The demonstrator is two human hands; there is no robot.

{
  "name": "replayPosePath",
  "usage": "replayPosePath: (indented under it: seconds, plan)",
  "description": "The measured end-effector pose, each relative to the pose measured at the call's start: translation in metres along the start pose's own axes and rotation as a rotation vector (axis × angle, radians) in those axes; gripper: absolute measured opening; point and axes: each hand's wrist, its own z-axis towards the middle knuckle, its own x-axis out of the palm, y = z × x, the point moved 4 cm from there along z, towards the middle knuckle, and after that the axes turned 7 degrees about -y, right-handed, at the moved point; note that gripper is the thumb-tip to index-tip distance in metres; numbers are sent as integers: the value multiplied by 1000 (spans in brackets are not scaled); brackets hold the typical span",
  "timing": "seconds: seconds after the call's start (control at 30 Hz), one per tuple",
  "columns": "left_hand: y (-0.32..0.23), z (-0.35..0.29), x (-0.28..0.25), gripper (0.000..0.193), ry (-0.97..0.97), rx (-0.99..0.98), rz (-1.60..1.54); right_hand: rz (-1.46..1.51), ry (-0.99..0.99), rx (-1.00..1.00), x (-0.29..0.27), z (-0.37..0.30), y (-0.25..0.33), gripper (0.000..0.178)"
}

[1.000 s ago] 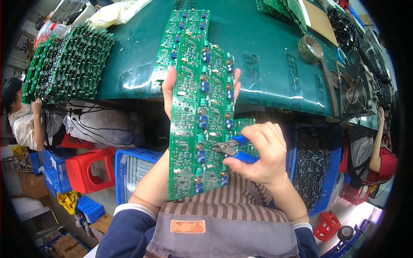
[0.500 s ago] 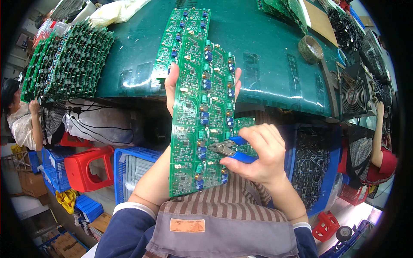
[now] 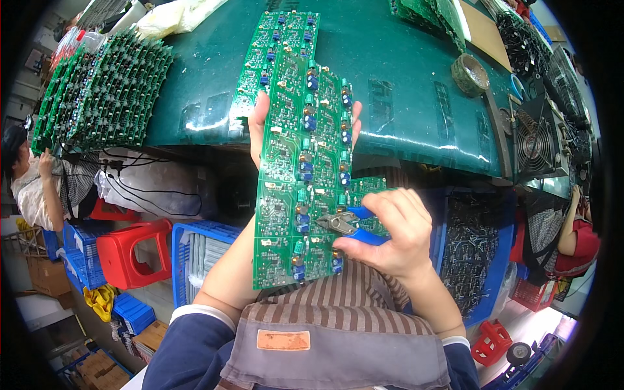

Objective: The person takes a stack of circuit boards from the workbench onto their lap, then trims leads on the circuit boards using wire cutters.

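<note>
A long green circuit board panel (image 3: 281,175) with rows of blue and teal components is held up over my lap, tilted. My left hand (image 3: 259,123) is closed round it from beneath, the thumb at its left edge and fingertips showing past its right edge. In my right hand (image 3: 403,231) is a pair of blue-handled cutting pliers (image 3: 354,227), gripped by the handles. Their jaws lie over the lower part of the panel; whether they touch it I cannot tell. Another green panel (image 3: 255,68) lies on the table beyond, partly covered by the held one.
Stacked circuit boards (image 3: 107,94) stand on the green table (image 3: 188,71) at left. A round tub (image 3: 469,75) and a fan (image 3: 536,140) are at right. Blue crates (image 3: 203,227) flank my lap, near a red stool (image 3: 133,257). People sit on both sides.
The held panel has shifted slightly left and toward the far side under the pliers. My right hand has hardly moved. The person at right has lowered an arm.
</note>
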Motion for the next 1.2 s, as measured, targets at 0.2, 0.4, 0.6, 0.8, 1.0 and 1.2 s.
replayPosePath:
  seconds: [0.2, 0.4, 0.6, 0.8, 1.0, 1.2]
  plan:
    - [1, 2, 1, 73, 2, -4, 39, 32, 27, 36, 3, 1, 0, 55]
    - [0, 2, 3, 73, 6, 16, 44, 42, 25, 69, 1, -6, 0, 56]
    - [-14, 8, 5, 76, 21, 59, 47, 36, 75, 11, -3, -4, 7, 57]
    - [-18, 9, 5, 75, 28, 91, 70, 47, 74, -17, -3, -2, 11, 58]
    - [-20, 11, 5, 74, 8, 103, 52, 70, 67, -13, -2, -4, 10, 55]
    - [-21, 11, 6, 72, -16, 126, 77, 92, 64, 14, -1, -7, 8, 54]
